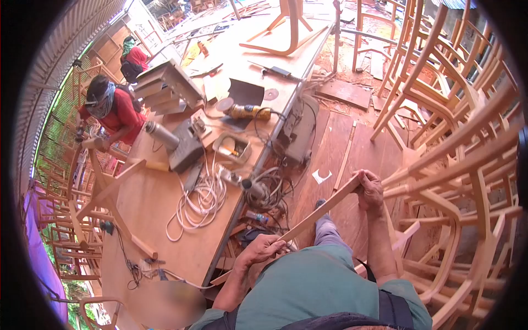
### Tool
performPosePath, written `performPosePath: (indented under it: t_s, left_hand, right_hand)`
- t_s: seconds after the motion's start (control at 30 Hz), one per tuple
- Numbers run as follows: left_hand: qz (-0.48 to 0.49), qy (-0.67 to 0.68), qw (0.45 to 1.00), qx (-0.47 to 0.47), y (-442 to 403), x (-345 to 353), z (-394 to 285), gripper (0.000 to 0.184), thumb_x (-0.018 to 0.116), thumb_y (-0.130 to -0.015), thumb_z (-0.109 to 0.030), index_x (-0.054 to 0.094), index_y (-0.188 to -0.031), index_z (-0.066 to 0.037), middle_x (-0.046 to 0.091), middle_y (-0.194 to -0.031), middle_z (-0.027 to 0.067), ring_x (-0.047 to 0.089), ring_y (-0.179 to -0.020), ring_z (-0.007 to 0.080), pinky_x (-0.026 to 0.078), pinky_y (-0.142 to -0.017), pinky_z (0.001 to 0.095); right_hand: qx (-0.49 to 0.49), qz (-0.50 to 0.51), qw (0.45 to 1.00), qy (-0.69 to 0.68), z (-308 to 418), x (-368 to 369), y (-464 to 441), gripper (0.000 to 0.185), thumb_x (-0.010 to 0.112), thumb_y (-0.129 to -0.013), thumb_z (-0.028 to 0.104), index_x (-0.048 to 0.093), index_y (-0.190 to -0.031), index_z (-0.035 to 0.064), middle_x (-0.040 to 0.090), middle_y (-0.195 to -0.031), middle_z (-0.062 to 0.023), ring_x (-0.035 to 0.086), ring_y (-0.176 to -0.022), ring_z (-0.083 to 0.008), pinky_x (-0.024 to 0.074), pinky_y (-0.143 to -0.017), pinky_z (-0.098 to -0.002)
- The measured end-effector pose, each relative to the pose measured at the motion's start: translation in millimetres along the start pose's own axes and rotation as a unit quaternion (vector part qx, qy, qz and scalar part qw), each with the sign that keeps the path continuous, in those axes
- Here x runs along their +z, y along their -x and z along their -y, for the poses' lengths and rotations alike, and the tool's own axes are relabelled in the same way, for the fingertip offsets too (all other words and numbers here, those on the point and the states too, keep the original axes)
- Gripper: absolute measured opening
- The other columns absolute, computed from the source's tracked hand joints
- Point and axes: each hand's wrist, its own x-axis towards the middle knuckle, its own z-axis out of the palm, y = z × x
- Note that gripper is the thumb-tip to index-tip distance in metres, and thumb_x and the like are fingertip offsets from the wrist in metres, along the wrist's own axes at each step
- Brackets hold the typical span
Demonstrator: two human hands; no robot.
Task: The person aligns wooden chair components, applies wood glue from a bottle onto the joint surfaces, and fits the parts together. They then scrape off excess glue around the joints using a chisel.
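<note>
A: Where is the strip?

B: In front of the person's body, in both hands, slanting up from the left hand to the right hand.

A: How do the fingers sit?

B: The right ones pinch the far end against the thumb. The left ones are curled over the near part, pressed to the wood; I cannot tell how the thumb lies beneath.

A: And under it?

B: A leg and the plank floor, with a white scrap lying near the strip's upper half (a crescent, by its outline).

A: What is to the left?

B: A long table. On it lie a coiled cable, a tub and, beyond that, a yellow grinder. A chair is at the far end, its top cut off by the view.

A: To the right?

B: Wooden frames, heaped close beside the right arm.

A: Anyone else?

B: Across the table, a co-worker in red bends over some wood, and another person in red is farther back.
</note>
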Motion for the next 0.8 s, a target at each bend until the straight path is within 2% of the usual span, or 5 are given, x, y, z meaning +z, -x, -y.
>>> performPosePath:
  t_s: [0.3, 0.37, 0.4, 0.53, 0.8]
  left_hand:
    - [-0.221, 0.122, 0.968, 0.003, -193.6, -42.1, -114.8, 0.036, 0.054, -0.107, -0.034, 0.065, -0.09, -0.003, 0.062, -0.071, 0.002, 0.057, -0.063, 0.0084, 0.045, -0.057, 0.0252]
    - [-0.237, 0.143, 0.961, 0.022, -218.9, -61.8, -156.8, 0.045, 0.052, -0.107, -0.046, 0.066, -0.097, -0.004, 0.06, -0.07, 0.0008, 0.056, -0.062, 0.0063, 0.043, -0.056, 0.0227]
    - [-0.25, 0.127, 0.958, 0.052, -242.9, -74.0, -143.2, 0.049, 0.048, -0.109, -0.043, 0.061, -0.133, -0.003, 0.061, -0.084, -0.0016, 0.05, -0.062, 0.0048, 0.043, -0.057, 0.0225]
    - [-0.269, 0.229, 0.932, 0.077, -311.6, -112.5, -185.2, 0.05, 0.044, -0.111, -0.042, 0.058, -0.141, -0.005, 0.056, -0.08, -0.0042, 0.044, -0.06, 0.0038, 0.041, -0.057, 0.02]
    - [-0.304, 0.223, 0.905, 0.199, -475.9, -218.2, -245.2, 0.026, 0.072, -0.098, -0.023, 0.064, -0.109, 0.0, 0.06, -0.077, -0.0009, 0.055, -0.06, 0.0058, 0.048, -0.054, 0.0217]
  right_hand:
    - [-0.002, -0.045, 0.991, 0.129, 93.5, 20.0, -213.7, 0.039, 0.069, -0.1, 0.025, 0.06, -0.129, 0.0012, 0.072, -0.111, -0.0101, 0.07, -0.093, -0.0162, 0.0594, -0.074, -0.0287]
    - [0.045, 0.003, 0.984, 0.172, 95.4, 11.6, -226.5, 0.035, 0.068, -0.1, 0.02, 0.062, -0.127, -0.0017, 0.072, -0.108, -0.0093, 0.069, -0.093, -0.0152, 0.0577, -0.075, -0.028]
    - [0.041, 0.016, 0.978, 0.202, 91.3, 2.1, -234.2, 0.034, 0.07, -0.099, 0.019, 0.063, -0.125, -0.0022, 0.072, -0.107, -0.0083, 0.069, -0.094, -0.0141, 0.0573, -0.078, -0.028]
    - [0.061, -0.01, 0.957, 0.283, 90.0, -29.7, -263.6, 0.029, 0.073, -0.096, 0.015, 0.067, -0.118, -0.0034, 0.073, -0.103, -0.0078, 0.068, -0.095, -0.0129, 0.0563, -0.084, -0.0276]
    - [-0.006, -0.1, 0.92, 0.378, 165.3, -74.5, -415.1, 0.028, 0.072, -0.097, 0.014, 0.067, -0.118, -0.0038, 0.073, -0.102, -0.0076, 0.068, -0.093, -0.0122, 0.0563, -0.084, -0.0266]
